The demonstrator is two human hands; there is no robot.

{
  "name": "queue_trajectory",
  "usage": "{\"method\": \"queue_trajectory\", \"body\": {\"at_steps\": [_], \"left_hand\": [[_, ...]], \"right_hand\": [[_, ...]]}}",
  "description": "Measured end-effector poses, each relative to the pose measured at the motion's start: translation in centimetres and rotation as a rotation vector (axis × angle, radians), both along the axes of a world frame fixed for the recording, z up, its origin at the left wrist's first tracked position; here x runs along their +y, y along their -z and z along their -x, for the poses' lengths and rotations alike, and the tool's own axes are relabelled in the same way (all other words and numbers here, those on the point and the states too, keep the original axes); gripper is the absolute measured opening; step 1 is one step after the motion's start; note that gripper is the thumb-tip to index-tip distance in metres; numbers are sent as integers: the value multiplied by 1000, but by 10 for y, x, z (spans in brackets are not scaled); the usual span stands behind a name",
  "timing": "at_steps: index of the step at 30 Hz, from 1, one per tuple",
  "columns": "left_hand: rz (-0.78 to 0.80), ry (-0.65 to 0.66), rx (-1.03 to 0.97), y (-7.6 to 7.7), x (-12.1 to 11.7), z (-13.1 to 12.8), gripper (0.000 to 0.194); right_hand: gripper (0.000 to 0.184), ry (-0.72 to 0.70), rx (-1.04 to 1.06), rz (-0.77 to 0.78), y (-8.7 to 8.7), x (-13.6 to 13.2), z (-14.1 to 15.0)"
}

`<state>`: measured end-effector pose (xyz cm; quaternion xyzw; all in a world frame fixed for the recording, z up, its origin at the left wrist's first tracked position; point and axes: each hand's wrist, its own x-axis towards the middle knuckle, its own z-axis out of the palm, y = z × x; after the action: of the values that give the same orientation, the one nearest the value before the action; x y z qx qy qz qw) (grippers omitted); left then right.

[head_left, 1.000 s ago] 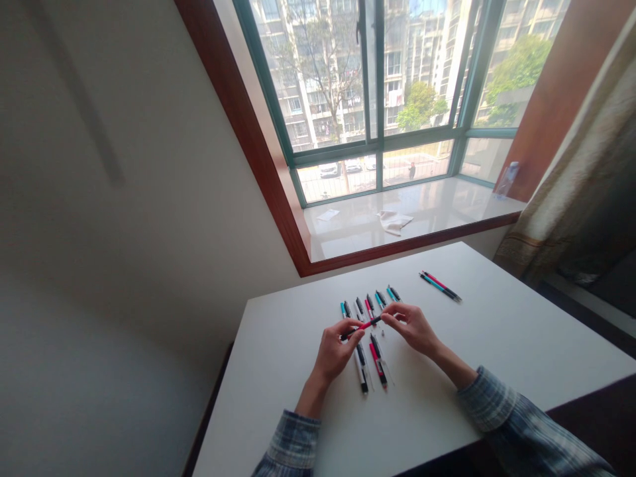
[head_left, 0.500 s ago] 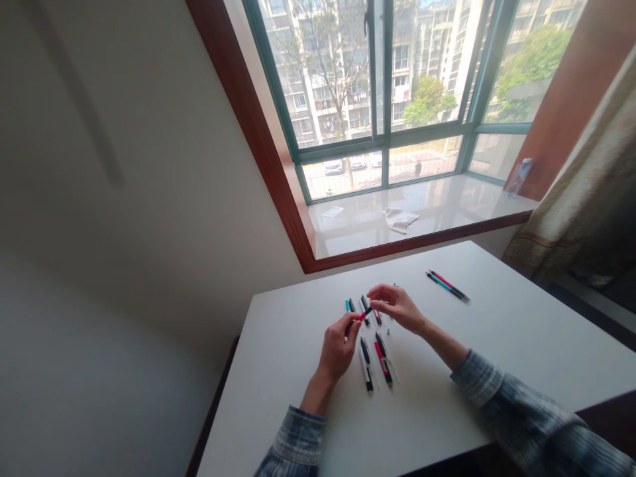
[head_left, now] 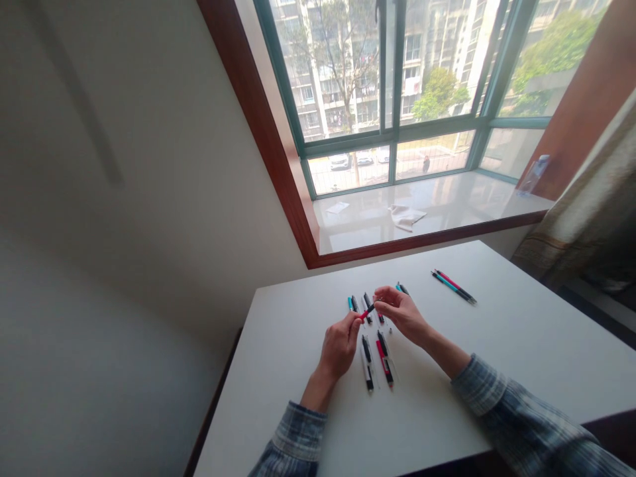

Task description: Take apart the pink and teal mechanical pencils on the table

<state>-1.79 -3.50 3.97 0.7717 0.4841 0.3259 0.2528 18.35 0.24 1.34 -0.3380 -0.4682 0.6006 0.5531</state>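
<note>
My left hand (head_left: pixel 338 346) is closed round the red end of a red-and-black pen barrel (head_left: pixel 366 312), which slants up to the right. At its black end, the thumb and fingers of my right hand (head_left: pixel 400 314) are pinched together; what they hold is too small to make out. Below the hands lie a white-and-black pen (head_left: pixel 367 364) and a red-and-black pen (head_left: pixel 384 361) in separated parts, with thin clear pieces beside them. Behind the hands are more pen parts, among them a teal-and-black set (head_left: pixel 352 303), partly hidden.
Two pens, one teal (head_left: pixel 450 283) and one red, lie side by side at the back right of the white table (head_left: pixel 422 424). A tiny part (head_left: pixel 390 330) rests beneath my right hand. Beyond the table, a crumpled cloth (head_left: pixel 406 217) and a clear bottle (head_left: pixel 534 175) are on the windowsill.
The view has shifted slightly. My right hand has moved a little to the right, showing more of the pen's black end and uncovering a teal-and-black piece behind it. My left hand keeps its grip.
</note>
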Motion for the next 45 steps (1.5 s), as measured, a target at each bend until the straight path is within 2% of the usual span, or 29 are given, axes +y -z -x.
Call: {"method": "queue_trajectory", "body": {"at_steps": [4,9,13,20,25,30,36,41,45], "left_hand": [[14,-13,-2,4,1,1,36],[23,-11,-28,7,1,1,37],[47,-12,-56,8,0,1,37],[44,4,-39,7,1,0,38],[65,-6,-66,9,2,1,40],[62,1,-66,6,1,-1,38],[87,6,-103,6,2,-1,39],[86,5,-106,6,3,-1,38],[97,8,-102,7,3,-1,37]], "right_hand": [[46,-50,54,29,-1,0,-2],[42,-7,-12,4,-2,0,-3],[48,-56,28,7,-3,0,-5],[41,-18,1,47,-2,1,-5],[49,-108,60,68,-4,0,-7],[43,-30,10,74,0,1,-6],[60,-114,130,120,-4,1,-8],[46,-42,87,91,-4,2,-6],[50,-57,107,124,-4,3,-8]]}}
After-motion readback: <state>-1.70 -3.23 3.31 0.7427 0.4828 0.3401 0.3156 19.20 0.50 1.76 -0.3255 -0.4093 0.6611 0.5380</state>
